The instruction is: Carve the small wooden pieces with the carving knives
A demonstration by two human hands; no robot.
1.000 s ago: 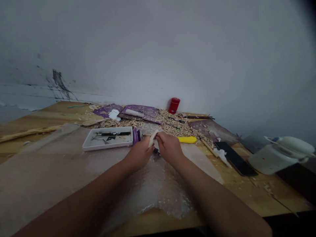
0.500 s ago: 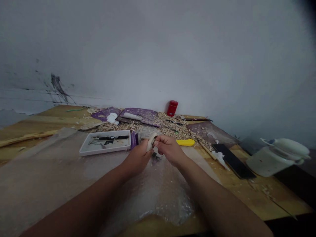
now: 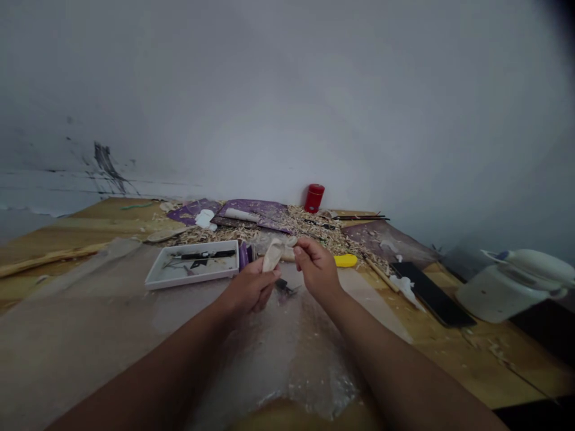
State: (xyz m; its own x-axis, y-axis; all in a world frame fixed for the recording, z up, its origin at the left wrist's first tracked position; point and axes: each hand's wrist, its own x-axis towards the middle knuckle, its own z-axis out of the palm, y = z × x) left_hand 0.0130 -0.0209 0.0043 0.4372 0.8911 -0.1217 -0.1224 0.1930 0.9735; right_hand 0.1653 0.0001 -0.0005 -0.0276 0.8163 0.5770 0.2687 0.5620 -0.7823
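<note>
Left of center, a white tray point(image 3: 193, 281) is sitting on the bench point(image 3: 112, 218). Mid-frame, the left hand point(image 3: 250, 287) is holding a pale piece point(image 3: 272, 256) and the right hand point(image 3: 318, 268) is pinching its end. Farther right, a black phone point(image 3: 433, 294) is lying flat.

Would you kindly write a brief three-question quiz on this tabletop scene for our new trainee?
1. True or false: The white rectangular tray sits farther left in the view than the red cylindrical container.

2. Which lies closest to the white rounded pot?
A) a thin green strip
B) a flat black rectangular slab
C) a yellow handle-shaped object

3. What does the person's left hand hold?

Key:
1. True.
2. B.
3. A small pale off-white piece; its material is unclear.
</note>
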